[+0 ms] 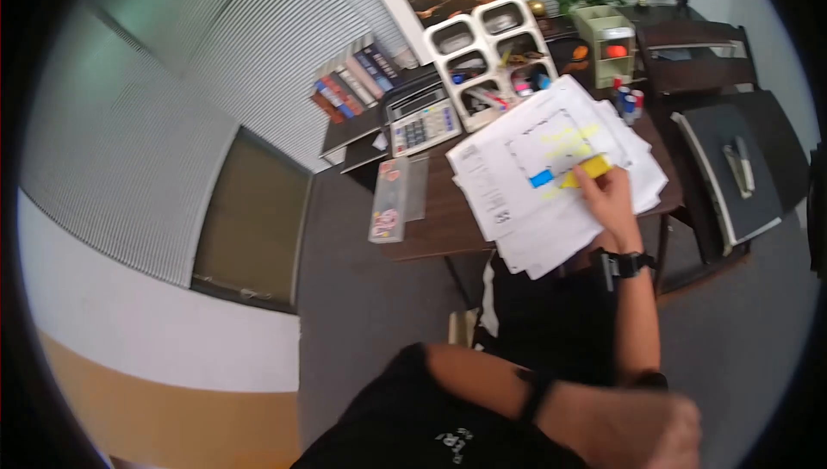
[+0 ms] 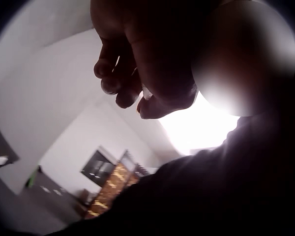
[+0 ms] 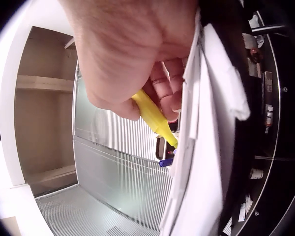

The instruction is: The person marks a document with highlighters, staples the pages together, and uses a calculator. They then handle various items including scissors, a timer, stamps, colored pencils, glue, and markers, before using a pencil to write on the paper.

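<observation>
On a stack of white papers [image 1: 482, 167], my right hand [image 1: 613, 202] pinches a yellow highlighter [image 1: 593, 166]. Yellow marks and a small blue rectangle [image 1: 541, 179] show on the top sheet. The right wrist view has the highlighter [image 3: 151, 114] between thumb and fingers of the right hand [image 3: 132, 54], its tip towards the papers [image 3: 199, 147]. My left hand [image 1: 659, 430], blurred, is low in the head view, away from the papers. Seen in the left wrist view, the left hand [image 2: 147, 59] has loosely bent fingers; no held object is clearly visible.
Behind the papers stands a white organizer [image 1: 469, 60] with pens. A calculator [image 1: 426, 127] and a clear case [image 1: 389, 202] lie to the left. Small bottles [image 1: 629, 103] stand right of the papers. On a chair at right lies a dark folder [image 1: 728, 167] with pens.
</observation>
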Demonstrator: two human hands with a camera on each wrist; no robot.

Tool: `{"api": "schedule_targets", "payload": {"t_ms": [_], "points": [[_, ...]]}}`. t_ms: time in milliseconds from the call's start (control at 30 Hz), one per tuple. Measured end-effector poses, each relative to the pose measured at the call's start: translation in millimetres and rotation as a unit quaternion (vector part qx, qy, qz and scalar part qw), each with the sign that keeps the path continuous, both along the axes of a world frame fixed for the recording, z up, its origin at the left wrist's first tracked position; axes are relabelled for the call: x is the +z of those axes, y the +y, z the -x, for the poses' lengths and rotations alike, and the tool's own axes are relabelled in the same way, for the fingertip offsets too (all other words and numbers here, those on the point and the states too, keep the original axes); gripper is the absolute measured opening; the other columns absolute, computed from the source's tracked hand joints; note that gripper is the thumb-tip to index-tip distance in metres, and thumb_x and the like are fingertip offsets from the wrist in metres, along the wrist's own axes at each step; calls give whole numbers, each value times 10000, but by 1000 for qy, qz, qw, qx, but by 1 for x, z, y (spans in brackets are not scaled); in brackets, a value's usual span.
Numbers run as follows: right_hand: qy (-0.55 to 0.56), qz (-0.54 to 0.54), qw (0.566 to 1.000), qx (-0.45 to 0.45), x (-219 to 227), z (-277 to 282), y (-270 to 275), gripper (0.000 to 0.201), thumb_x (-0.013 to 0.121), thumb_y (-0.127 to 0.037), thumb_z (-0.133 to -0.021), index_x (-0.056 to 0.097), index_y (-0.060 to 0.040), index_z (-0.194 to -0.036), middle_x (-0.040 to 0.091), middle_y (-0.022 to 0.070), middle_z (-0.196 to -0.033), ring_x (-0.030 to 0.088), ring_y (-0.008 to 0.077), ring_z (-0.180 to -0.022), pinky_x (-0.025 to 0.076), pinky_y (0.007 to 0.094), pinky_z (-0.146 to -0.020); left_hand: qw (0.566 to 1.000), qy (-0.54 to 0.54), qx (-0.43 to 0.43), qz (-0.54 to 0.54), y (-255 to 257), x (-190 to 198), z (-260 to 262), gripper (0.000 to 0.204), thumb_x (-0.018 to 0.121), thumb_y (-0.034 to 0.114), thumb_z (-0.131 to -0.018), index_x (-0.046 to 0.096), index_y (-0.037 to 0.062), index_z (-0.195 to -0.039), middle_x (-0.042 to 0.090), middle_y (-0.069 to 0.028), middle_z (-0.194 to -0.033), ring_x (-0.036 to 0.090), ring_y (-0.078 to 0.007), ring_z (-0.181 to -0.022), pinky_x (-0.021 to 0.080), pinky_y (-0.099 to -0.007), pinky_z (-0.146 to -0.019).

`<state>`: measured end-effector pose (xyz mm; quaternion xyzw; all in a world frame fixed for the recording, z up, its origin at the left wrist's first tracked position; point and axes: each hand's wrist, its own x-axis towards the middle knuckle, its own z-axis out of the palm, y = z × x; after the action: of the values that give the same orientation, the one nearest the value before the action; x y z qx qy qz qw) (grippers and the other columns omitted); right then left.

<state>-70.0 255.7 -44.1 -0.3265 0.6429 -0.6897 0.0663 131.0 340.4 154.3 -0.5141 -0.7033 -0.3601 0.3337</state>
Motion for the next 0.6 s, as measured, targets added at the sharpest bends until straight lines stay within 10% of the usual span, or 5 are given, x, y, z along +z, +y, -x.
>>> {"api": "schedule_targets", "payload": {"t_ms": [33, 100, 167, 267, 600], "points": [[25, -38, 999, -4, -1, 3, 1, 259, 759, -226, -917, 718, 18, -843, 588, -30, -597, 458, 35, -528, 330, 259, -470, 997, -71, -13, 35, -13, -52, -1, 217, 635, 138, -828, 648, -4, -992, 518, -48, -700, 565, -206, -596, 438, -366, -523], [40, -33, 999, 11, -3, 3, -2, 280, 770, -244, -904, 713, 21, -832, 579, -2, -580, 461, 55, -516, 343, 271, -471, 977, -85, 180, 78, -79, -64, 4, 99, 636, 146, -808, 579, 65, -819, 532, -51, -670, 612, -254, -628, 481, -384, -565], [46, -37, 998, 11, 3, 0, 0, 295, 773, -252, -900, 709, 26, -824, 577, 10, -575, 465, 68, -511, 349, 278, -471, 900, -62, 374, 218, -150, -80, 7, 127, 704, 100, -854, 714, 59, -973, 626, -57, -706, 613, -229, -594, 473, -351, -511], [75, -60, 995, 4, 12, -2, 3, 341, 770, -270, -900, 697, 49, -807, 573, 44, -567, 475, 102, -495, 362, 300, -471, 807, -314, 500, -39, -236, -110, 11, 129, 697, 98, -894, 749, 21, -983, 739, -160, -958, 721, -301, -802, 592, -357, -686], [98, -126, 987, 14, 15, -1, 4, 455, 773, -332, -887, 662, 85, -746, 577, 114, -562, 503, 181, -478, 398, 350, -482, 799, -331, 502, 25, -299, -144, 53, 248, 711, 110, -872, 733, 9, -1097, 730, -210, -1024, 715, -357, -880, 591, -382, -760]]}}
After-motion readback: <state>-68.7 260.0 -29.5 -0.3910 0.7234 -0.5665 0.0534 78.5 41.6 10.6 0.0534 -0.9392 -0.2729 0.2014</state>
